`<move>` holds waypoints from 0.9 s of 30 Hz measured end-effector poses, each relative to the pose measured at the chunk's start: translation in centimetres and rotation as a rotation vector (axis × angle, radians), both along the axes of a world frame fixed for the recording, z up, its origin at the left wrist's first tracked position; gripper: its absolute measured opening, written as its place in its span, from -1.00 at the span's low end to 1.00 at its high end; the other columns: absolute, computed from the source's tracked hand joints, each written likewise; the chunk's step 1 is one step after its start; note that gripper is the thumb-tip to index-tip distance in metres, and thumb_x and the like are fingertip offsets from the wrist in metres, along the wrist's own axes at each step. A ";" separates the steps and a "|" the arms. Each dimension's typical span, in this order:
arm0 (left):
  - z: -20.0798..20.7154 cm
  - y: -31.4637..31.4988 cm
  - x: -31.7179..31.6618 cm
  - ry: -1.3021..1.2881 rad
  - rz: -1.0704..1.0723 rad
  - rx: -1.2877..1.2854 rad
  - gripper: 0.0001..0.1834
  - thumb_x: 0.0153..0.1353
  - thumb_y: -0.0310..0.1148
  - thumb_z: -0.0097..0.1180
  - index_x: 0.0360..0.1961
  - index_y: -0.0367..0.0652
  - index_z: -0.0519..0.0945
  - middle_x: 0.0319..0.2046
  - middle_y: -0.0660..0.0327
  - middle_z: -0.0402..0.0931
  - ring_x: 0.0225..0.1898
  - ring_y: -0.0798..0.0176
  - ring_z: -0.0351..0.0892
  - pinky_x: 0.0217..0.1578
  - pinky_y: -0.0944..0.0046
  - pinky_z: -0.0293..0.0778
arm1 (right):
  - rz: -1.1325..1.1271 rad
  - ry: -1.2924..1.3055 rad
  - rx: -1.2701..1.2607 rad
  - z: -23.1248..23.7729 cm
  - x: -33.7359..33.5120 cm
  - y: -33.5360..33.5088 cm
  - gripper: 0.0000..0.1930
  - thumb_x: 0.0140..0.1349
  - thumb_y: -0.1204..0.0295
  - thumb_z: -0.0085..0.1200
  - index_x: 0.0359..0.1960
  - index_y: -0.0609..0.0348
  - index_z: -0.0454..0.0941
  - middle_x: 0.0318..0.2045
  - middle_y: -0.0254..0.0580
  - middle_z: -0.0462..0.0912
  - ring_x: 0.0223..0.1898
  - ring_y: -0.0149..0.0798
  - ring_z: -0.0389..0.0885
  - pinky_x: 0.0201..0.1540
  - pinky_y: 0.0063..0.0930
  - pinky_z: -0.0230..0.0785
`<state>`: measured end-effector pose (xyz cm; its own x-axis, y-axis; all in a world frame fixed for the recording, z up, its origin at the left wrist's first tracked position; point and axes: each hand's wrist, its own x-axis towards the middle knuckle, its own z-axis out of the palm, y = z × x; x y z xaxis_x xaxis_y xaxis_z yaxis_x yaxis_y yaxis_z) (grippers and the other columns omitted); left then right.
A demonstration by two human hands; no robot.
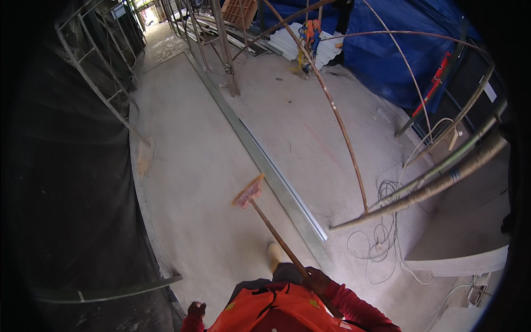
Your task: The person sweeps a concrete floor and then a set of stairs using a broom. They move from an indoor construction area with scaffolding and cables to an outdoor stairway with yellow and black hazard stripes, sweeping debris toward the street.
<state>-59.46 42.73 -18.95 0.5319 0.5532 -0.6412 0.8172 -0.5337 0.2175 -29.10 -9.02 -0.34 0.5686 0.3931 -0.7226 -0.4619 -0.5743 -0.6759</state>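
Pale, dusty floor (182,149) spreads on both sides of the long grey strip (226,106), my landmark here. Well left of the strip, black sheeting (83,182) runs along the floor's edge; far to its right hangs a blue tarp (387,61). Between strip and tarp, a rusty pole (333,106) slants down, and loops of cable (395,218) lie near its foot.

The broom (277,235) is on the strip's left, one end of its pink head just beside the strip's edge, its handle sloping back to me. My right grip (316,280) is wrapped around that handle near the strip's closer end, red-sleeved elbow bent. My left grip (196,310) is low, well left of the strip, fingers curled; whether it holds anything, I cannot tell.
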 end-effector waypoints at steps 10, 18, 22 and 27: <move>1.5 -0.2 13.3 0.007 0.159 -0.279 -0.43 0.19 0.09 0.22 0.01 -0.17 0.62 -0.08 -0.01 0.70 -0.05 0.00 0.69 0.02 0.08 0.57 | -0.027 0.061 0.024 0.0 23.5 16.2 -0.54 0.27 0.35 0.23 0.14 0.26 0.40 -0.53 -0.30 0.55 -0.65 -0.41 0.49 -0.60 -0.44 0.39; -3.1 12.9 37.4 -0.089 0.226 -0.331 -0.39 0.17 0.09 0.25 0.07 -0.15 0.59 -0.07 0.01 0.71 0.02 -0.04 0.68 0.08 0.07 0.55 | 0.055 0.151 -0.020 -1.5 44.6 32.7 -0.53 0.27 0.37 0.22 0.15 0.29 0.41 -0.54 -0.35 0.52 -0.66 -0.43 0.46 -0.63 -0.47 0.36; -1.6 24.9 50.8 -0.049 0.220 -0.067 -0.40 0.19 0.11 0.23 0.09 -0.11 0.59 -0.08 -0.02 0.70 0.02 -0.04 0.68 0.08 0.05 0.56 | 0.106 0.169 -0.094 1.2 54.8 41.6 -0.62 0.26 0.34 0.22 0.03 0.25 0.46 -0.54 -0.34 0.53 -0.65 -0.44 0.48 -0.63 -0.46 0.37; 4.9 38.6 70.6 -0.261 0.241 -0.108 -0.43 0.22 0.09 0.21 0.08 -0.09 0.59 -0.12 -0.02 0.71 -0.04 -0.08 0.69 0.03 0.01 0.57 | 0.160 0.067 -0.101 3.8 65.9 51.7 -0.63 0.28 0.29 0.20 0.02 0.23 0.50 -0.52 -0.32 0.58 -0.62 -0.43 0.51 -0.56 -0.47 0.38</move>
<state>11.11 81.30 -14.01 0.5477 0.6192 -0.5626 0.8263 -0.2951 0.4797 36.79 42.65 3.46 0.4535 0.3984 -0.7972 -0.4013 -0.7074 -0.5818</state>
